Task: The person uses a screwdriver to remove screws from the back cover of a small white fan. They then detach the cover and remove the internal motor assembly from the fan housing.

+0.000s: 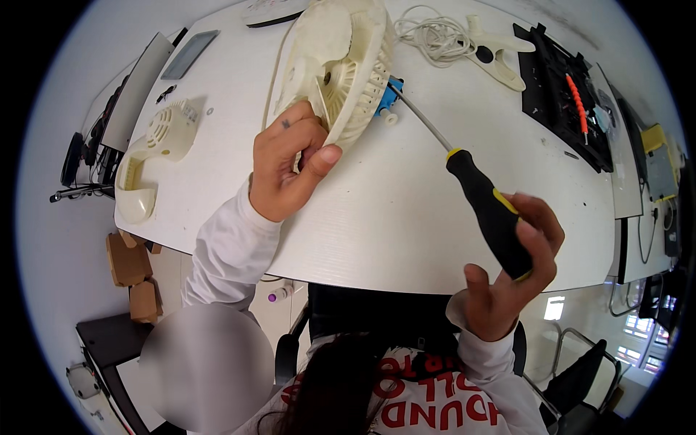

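Head view is showing a cream plastic fan housing [341, 69] standing tilted on the white table [406, 217], with its back cover [156, 156] already lying off to the left, so taking it apart looks partly done. The left hand [286, 170] is pinching the housing's lower rim. The right hand [511, 279] is gripping a black and yellow screwdriver [478, 192], with its tip reaching the housing's side by a small blue part [388, 98].

Worked at a white table [406, 225] with a curved front edge, lit evenly from above. Stood on a pale floor [54, 239], cardboard boxes [130, 272] just beside its left end. Held a black tray [558, 94] at its far right, near a window [638, 326].
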`<state>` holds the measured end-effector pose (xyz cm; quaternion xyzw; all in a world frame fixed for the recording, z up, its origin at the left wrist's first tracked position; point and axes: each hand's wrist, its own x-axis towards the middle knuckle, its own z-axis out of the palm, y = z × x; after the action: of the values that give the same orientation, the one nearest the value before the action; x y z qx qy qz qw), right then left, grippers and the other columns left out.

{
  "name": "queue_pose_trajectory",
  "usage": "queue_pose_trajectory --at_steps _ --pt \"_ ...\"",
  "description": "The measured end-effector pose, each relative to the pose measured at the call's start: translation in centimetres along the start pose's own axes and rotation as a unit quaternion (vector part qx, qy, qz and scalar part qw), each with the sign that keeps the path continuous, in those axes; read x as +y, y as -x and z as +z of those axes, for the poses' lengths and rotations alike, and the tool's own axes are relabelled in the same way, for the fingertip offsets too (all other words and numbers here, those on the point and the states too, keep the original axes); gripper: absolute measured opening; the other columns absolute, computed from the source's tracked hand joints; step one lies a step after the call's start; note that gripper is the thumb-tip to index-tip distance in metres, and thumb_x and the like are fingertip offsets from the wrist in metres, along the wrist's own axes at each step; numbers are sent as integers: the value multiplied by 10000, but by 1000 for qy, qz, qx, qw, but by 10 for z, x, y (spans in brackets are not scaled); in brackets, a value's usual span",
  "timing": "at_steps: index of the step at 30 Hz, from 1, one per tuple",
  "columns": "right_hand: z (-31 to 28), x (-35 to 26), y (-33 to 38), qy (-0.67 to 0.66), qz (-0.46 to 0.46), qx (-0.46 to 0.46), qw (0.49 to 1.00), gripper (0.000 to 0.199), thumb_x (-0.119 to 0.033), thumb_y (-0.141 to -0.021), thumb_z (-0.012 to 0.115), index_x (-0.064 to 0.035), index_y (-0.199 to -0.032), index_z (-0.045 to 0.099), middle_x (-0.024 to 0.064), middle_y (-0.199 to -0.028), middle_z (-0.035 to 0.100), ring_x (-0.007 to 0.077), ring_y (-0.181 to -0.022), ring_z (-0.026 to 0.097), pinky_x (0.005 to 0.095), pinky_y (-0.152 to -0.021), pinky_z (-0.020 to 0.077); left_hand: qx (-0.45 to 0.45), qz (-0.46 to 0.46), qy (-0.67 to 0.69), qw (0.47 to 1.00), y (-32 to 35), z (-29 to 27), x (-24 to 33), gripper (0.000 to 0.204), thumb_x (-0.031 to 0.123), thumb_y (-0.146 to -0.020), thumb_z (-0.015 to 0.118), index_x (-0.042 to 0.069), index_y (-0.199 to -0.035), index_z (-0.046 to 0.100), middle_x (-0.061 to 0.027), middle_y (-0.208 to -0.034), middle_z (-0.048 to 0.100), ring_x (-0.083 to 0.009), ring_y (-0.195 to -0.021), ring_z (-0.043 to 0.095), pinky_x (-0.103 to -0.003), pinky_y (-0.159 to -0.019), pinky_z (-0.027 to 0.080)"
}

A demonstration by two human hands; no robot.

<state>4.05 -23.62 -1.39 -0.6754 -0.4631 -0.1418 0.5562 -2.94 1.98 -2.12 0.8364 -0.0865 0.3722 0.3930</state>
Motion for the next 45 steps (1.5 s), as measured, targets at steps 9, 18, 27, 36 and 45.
queue_pose_trajectory --at_steps 9,18,27,36,45 --pt "0 8 4 33 -22 -36 999 514 -82 -755 686 -132 -1176 394 236 -1267 369 357 -1073 504 418 -902 448 -2 -2 0 1000 0 0 1 300 165 -816 624 18 -630 441 -34 -634 351 -137 -560 323 -260 -502 264" --pt "4 5 2 9 -41 -8 999 501 77 -746 609 -156 -1155 437 168 -1145 432 365 -1052 519 413 -849 497 -4 -1 -4 1000 0 0 1 297 150 -814 625 18 -627 435 -33 -635 345 -130 -552 318 -255 -493 259" --pt "7 5 -1 6 -20 19 1000 481 -20 -762 657 -173 -1105 356 218 -1144 437 351 -1064 508 374 -802 506 -4 -6 -7 1000 1 -1 3 292 138 -813 625 14 -628 435 -32 -632 346 -125 -544 314 -252 -484 258" --pt "8 8 1 1 11 46 999 434 19 -780 579 -145 -1099 336 236 -1182 435 336 -1056 524 405 -929 433 -2 -4 5 1000 3 0 1 292 131 -812 626 16 -625 433 -29 -631 344 -121 -542 308 -249 -480 251" --pt "-2 11 2 64 17 49 997 401 46 -750 556 -118 -1068 375 193 -1159 433 343 -1076 521 423 -910 448 -3 -9 -2 1000 2 -1 4 286 129 -812 625 17 -629 436 -28 -631 342 -118 -539 306 -248 -478 251"
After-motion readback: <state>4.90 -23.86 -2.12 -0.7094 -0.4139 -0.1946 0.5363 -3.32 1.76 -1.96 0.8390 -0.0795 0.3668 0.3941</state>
